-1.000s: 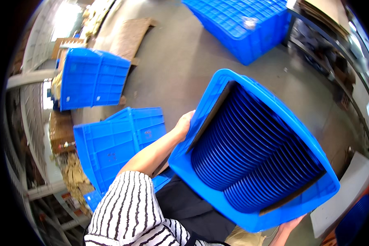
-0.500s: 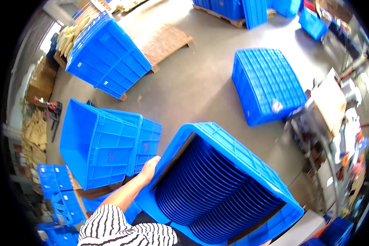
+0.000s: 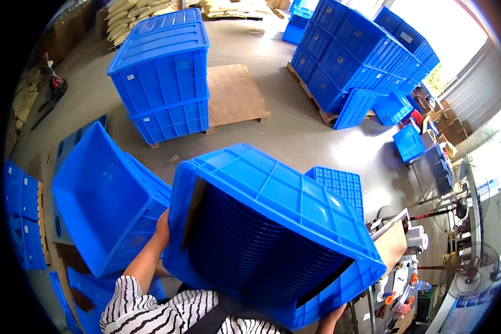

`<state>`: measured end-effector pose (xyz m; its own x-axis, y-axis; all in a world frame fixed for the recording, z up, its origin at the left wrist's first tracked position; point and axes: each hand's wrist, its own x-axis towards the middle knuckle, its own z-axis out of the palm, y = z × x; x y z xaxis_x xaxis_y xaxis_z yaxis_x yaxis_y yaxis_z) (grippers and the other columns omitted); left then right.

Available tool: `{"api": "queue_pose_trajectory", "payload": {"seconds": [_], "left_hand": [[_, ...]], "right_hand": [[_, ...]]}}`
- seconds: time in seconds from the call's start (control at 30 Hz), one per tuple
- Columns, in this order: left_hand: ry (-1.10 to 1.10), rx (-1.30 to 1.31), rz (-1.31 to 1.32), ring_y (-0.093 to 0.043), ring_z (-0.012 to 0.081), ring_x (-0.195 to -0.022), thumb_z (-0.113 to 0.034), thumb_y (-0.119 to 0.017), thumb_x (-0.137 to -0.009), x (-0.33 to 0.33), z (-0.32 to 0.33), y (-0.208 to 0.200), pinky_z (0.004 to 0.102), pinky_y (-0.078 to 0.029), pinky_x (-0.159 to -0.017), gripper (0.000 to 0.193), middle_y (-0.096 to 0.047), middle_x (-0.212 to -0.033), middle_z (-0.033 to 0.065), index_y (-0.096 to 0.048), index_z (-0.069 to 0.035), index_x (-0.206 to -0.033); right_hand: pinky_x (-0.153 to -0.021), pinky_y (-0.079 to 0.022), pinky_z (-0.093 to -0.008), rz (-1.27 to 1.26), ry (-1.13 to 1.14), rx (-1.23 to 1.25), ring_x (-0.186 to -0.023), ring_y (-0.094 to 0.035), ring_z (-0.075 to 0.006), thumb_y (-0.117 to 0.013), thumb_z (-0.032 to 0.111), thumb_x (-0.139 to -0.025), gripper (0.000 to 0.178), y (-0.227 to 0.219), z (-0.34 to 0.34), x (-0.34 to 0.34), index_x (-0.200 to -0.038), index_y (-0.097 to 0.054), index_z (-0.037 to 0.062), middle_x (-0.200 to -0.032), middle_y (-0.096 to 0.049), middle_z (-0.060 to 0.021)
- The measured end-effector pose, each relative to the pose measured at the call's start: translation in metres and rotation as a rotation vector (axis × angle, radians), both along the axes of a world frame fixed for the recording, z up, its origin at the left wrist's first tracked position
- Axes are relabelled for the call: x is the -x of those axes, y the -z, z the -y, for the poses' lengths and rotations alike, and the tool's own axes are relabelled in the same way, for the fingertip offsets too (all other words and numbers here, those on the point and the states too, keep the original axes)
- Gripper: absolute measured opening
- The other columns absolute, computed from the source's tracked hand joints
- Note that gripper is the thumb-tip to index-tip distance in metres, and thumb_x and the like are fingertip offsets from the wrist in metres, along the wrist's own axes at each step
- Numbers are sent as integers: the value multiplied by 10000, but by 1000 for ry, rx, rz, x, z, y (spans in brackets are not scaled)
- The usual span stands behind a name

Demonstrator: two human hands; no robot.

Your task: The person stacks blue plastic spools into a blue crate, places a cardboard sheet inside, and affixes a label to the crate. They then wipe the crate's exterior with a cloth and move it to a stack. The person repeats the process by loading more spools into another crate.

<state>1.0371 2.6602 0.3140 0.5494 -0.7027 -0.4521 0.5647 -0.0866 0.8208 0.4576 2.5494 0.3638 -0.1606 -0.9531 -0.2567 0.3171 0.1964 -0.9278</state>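
Note:
A large blue plastic bin is tilted in front of me, its mouth facing my body. Inside it, two rows of round dark blue pieces stand packed close together; their exact kind is hard to make out in the shade. Dark strips line the two ends of the rows. My left hand is closed on the bin's left edge. At the bin's lower right my right hand holds the rim from below, its fingers partly hidden. Beside my left hand lies an empty blue bin on its side, nested with another.
A stack of lidded blue bins stands ahead left beside a wooden pallet. Farther right is a big block of stacked bins. An upturned bin sits behind mine. A cluttered bench and a fan are at right.
My view has lifted and turned, showing more of the room. The held bin has tipped further, with more of its outer side showing. More of my right hand has come into view.

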Motion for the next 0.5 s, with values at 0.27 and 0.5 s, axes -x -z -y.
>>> {"api": "queue_pose_trajectory", "payload": {"seconds": [0.27, 0.5], "left_hand": [[-171, 121, 67, -601, 193, -976, -307, -389, -982, -77, 169, 10, 309, -452, -903, 407, -643, -1092, 117, -595, -18, -1181], [-259, 97, 268, -554, 148, -888, -236, -388, -963, -168, 366, 14, 270, -416, -834, 316, -625, -946, 54, -618, -26, -1019]], "right_hand": [[-955, -430, -413, 100, -134, 45, -1103, -540, -263, -459, 336, -929, 487, 34, 231, -88, -1307, -469, 29, -1212, -564, -95], [-1012, -392, -456, 136, -214, -129, -1181, -498, -318, -260, 457, -958, 586, 39, 495, -191, -1342, -464, 64, -1284, -533, -129]]}}
